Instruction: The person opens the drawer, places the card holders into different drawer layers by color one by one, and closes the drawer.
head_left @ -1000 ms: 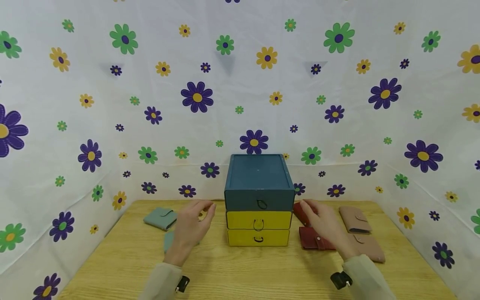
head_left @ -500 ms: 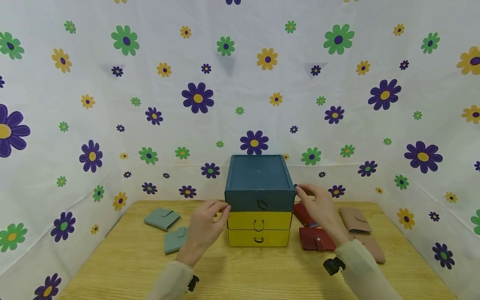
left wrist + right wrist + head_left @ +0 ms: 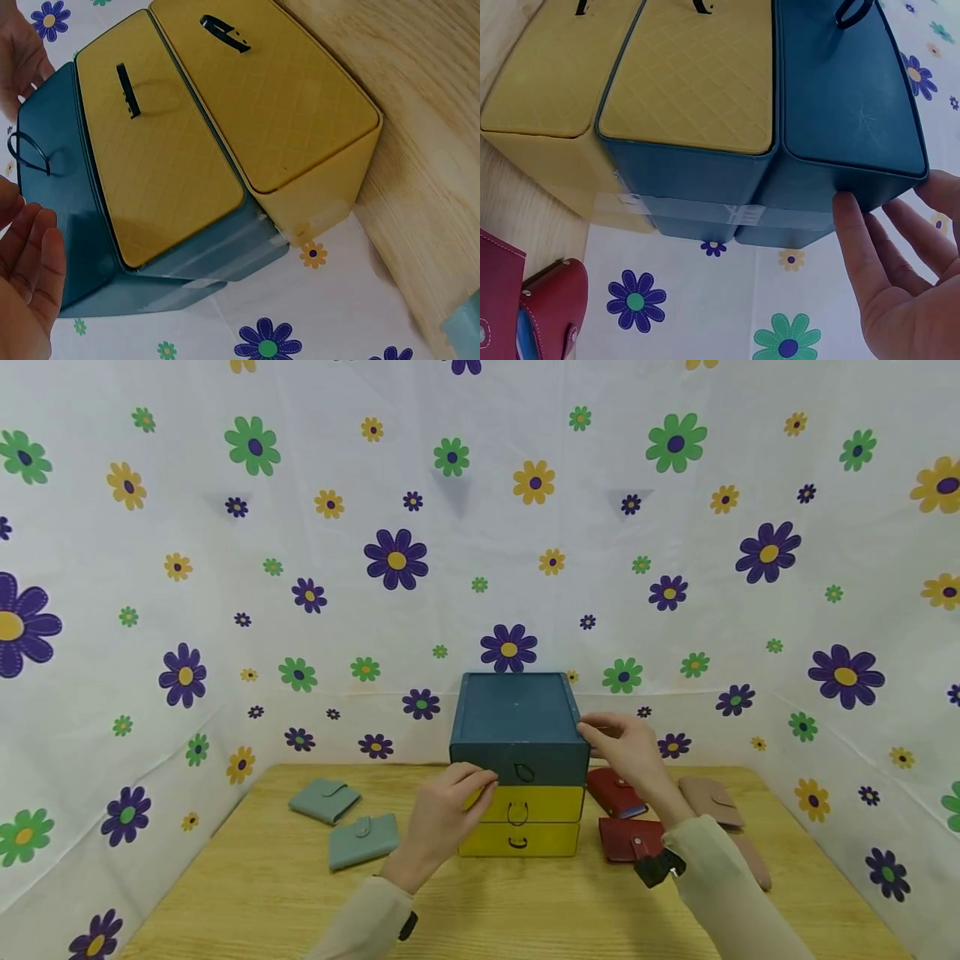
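Observation:
A stacked drawer box has a blue top drawer (image 3: 480, 763) above two yellow drawers (image 3: 555, 839). In the head view my left hand (image 3: 442, 814) is in front of the box, fingers bent loosely and tips near the black loop handle (image 3: 523, 772) of the blue drawer. The left wrist view shows a small gap between those fingers and the handle (image 3: 30, 152), with nothing in the hand. My right hand (image 3: 626, 752) touches the upper right front corner of the box. In the right wrist view its fingertips (image 3: 846, 206) rest against the blue side.
Two light green wallets (image 3: 325, 800) lie left of the box. Two red wallets (image 3: 617, 793) are close on its right, with two beige wallets (image 3: 711, 802) farther right. Clear tape (image 3: 742, 214) runs along the box's side. A flowered cloth (image 3: 315, 610) hangs behind the wooden table (image 3: 247, 893).
My left hand has moved right, from over the green wallets to the front of the blue drawer. My right hand has risen from above the red wallets to the box's upper corner.

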Motion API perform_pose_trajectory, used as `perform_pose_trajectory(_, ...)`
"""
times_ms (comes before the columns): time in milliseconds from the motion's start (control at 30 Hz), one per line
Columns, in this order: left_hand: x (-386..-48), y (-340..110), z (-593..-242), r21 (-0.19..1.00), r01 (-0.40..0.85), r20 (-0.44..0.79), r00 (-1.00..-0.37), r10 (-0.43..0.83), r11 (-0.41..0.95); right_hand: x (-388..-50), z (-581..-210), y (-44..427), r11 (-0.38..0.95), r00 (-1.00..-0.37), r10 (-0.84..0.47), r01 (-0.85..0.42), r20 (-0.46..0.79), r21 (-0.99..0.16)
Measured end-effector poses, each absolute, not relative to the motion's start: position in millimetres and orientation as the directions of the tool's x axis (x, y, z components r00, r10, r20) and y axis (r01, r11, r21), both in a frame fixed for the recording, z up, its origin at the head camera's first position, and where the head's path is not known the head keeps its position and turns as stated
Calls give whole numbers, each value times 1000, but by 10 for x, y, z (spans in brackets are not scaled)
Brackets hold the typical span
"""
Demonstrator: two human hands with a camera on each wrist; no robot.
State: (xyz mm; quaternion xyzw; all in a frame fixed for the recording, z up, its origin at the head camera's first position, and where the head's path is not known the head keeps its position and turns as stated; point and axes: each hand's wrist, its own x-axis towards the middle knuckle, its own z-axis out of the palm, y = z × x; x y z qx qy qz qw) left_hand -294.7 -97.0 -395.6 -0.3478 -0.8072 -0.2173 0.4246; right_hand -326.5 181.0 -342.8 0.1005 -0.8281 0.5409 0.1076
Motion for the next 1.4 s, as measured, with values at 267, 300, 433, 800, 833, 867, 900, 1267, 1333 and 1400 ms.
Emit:
perform_pose_trajectory(267, -2943, -818, -3940, -2, 752, 816, -379, 435, 659, -3289, -3410, 1820, 380, -973, -40, -224, 226, -898)
perform_pose_trajectory(300, -2946, -800, -3946, -7, 755, 818, -372, 438, 656, -3291, -3411, 1821, 373, -974, -39, -220, 222, -901)
perform_pose_trajectory(433, -2956, -738, -3967, -8, 754, 814, -376, 442, 656, -3295, -3401, 1829, 349, -974, -53, -224, 220, -910)
perform_pose_trajectory(800, -2955, -625, -3981, 17, 744, 794, -416, 443, 668, -3318, -3390, 1861, 335, -976, -55, -218, 212, -917)
perform_pose_trajectory(833, -2951, -626, -3981, 19, 741, 794, -419, 440, 672, -3320, -3389, 1853, 330, -976, -60, -219, 211, -918)
perform_pose_trajectory(867, -2948, -628, -3981, 21, 738, 795, -421, 436, 675, -3323, -3389, 1844, 324, -976, -64, -219, 210, -920)
perform_pose_trajectory(900, -2942, -631, -3978, 23, 734, 794, -426, 433, 679, -3327, -3386, 1833, 317, -977, -64, -215, 205, -924)
perform_pose_trajectory(1267, -2868, -590, -3979, 77, 722, 787, -468, 402, 688, -3324, -3368, 1807, 341, -980, -47, -197, 193, -919)
perform_pose_trajectory(1333, -2856, -581, -4000, 69, 723, 799, -453, 396, 688, -3323, -3379, 1812, 339, -980, -50, -196, 191, -920)
perform_pose_trajectory(1400, -2848, -573, -4007, 64, 726, 811, -437, 388, 684, -3323, -3382, 1814, 335, -981, -50, -193, 187, -922)
